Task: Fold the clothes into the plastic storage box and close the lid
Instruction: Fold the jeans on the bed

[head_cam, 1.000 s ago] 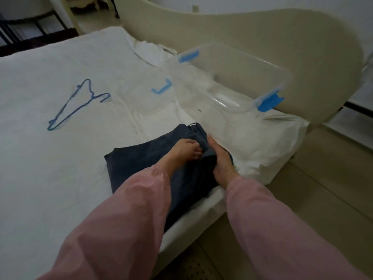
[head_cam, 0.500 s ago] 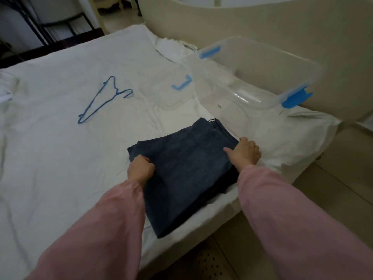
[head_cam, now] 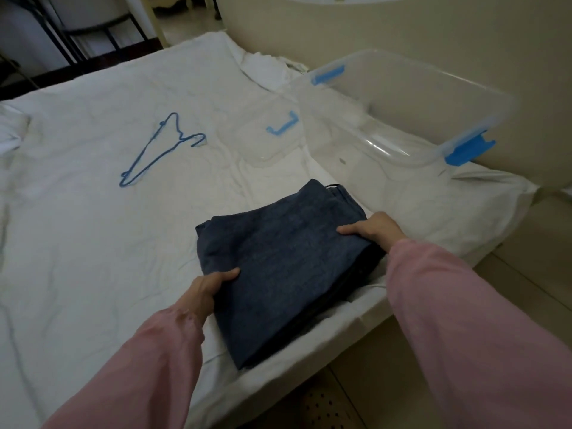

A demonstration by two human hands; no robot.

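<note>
The folded dark-blue garment (head_cam: 284, 267) lies between the hands at the near edge of the bed. The left hand (head_cam: 204, 292) grips its near-left side and the right hand (head_cam: 371, 230) its right side, each with the thumb on top and the fingers tucked under.

The main risk, as I judge it, is the stack coming apart on the lift. The layers are thick and held only at two edges, so the unsupported near corner, which juts past the mattress edge, could sag and unfold. The clear box (head_cam: 402, 119), beyond the right hand, looks tipped against the board (head_cam: 433, 32). A push from the bundle could rock it or slide it on the loose sheet (head_cam: 93, 227). The lid (head_cam: 266, 140), flat beyond the hands, is nearly invisible on white and easy to catch.

The sheet is white, soft and wrinkled. A blue hanger (head_cam: 158, 150) lies beyond the left hand. A pale floor (head_cam: 526, 289) runs right of the right arm, and a dark rack (head_cam: 77, 35) stands far off.
</note>
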